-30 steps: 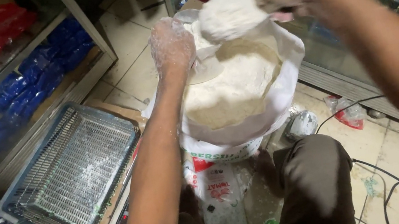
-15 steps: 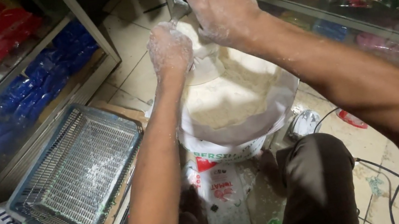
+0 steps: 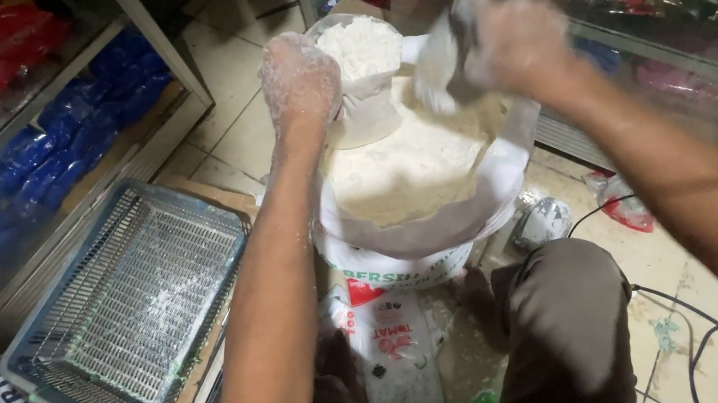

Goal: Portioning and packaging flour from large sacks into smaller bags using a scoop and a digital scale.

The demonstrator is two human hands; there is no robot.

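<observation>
Tiled shop floor (image 3: 251, 117) runs between glass display cabinets (image 3: 24, 142) stocked with red and blue packets at ten o'clock and more packaged goods at two o'clock. At the centre stands a big open flour sack (image 3: 420, 210), its white liner rolled down around pale flour. The left hand (image 3: 298, 79), dusted white, is clenched on the rim of a small clear bag of flour (image 3: 364, 73) held over the sack at twelve o'clock. The right hand (image 3: 513, 41), blurred, grips a scoop (image 3: 443, 64) just beside that bag. A blue wire-mesh tray (image 3: 131, 305) lies on the floor at nine o'clock.
</observation>
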